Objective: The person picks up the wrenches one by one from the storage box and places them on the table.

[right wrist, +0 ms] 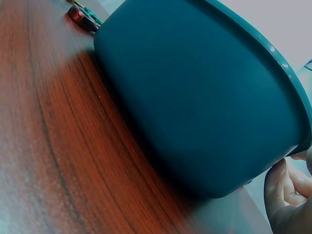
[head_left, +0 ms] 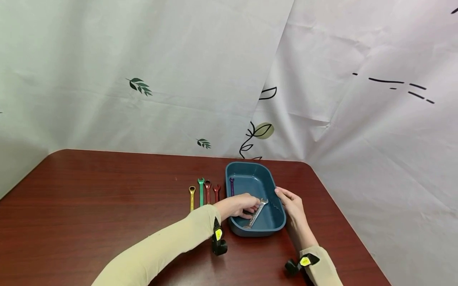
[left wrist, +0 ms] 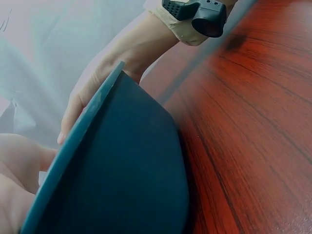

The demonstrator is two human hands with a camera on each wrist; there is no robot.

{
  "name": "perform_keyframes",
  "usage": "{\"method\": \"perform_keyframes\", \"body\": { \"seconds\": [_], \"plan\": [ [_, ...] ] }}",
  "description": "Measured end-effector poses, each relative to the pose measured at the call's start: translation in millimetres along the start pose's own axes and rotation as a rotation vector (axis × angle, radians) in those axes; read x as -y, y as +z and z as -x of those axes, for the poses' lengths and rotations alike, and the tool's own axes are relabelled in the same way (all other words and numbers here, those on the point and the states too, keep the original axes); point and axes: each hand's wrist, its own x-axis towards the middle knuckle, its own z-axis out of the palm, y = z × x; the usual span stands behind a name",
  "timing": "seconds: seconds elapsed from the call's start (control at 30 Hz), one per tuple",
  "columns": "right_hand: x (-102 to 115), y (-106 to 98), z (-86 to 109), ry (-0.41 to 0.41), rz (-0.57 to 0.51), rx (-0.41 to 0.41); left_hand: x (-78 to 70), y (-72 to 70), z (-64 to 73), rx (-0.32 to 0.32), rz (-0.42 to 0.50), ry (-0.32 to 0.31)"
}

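Note:
A blue basin (head_left: 256,233) stands on the table, its wall large in both wrist views. My left hand (head_left: 242,204) reaches over its left side and holds a silver combination wrench (head_left: 256,214) inside, slanted low over the floor of the basin. Part of the wrench is hidden behind the fingers. At the right side, my right hand (head_left: 294,209) grips the basin's rim; the right wrist view shows the thumb (right wrist: 277,187) against the outer wall. A purple wrench (head_left: 232,186) lies along the basin's left inner side, partly covered by the left hand.
Left of the basin lie a yellow wrench (head_left: 192,197), a green wrench (head_left: 201,190) and two red wrenches, one a ratcheting wrench (head_left: 208,190), the other open-ended (head_left: 216,192). The left forearm hides their lower ends. A pale curtain (head_left: 171,79) hangs behind the wooden table (head_left: 89,206).

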Motion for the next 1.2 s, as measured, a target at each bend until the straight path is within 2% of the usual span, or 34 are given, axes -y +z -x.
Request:
{"method": "perform_keyframes", "body": {
  "seconds": [0.23, 0.5, 0.77, 1.2],
  "plan": [
    [-0.2, -1.1, 0.0, 0.005, 0.017, -0.009, -0.3, 0.8, 1.3, -0.008, 0.014, -0.016],
    [-0.7, -1.1, -0.8, -0.010, 0.040, -0.008, 0.1, 2.4, 0.6, -0.034, -0.016, -0.014],
    [-0.7, 0.4, -0.2, -0.013, 0.017, -0.002, 2.0, 1.1, -0.5, -0.040, -0.032, 0.007],
    [-0.9, 0.0, -0.7, -0.010, 0.001, 0.001, 5.0, 5.0, -2.8, -0.094, -0.099, 0.039]
  ]
}}
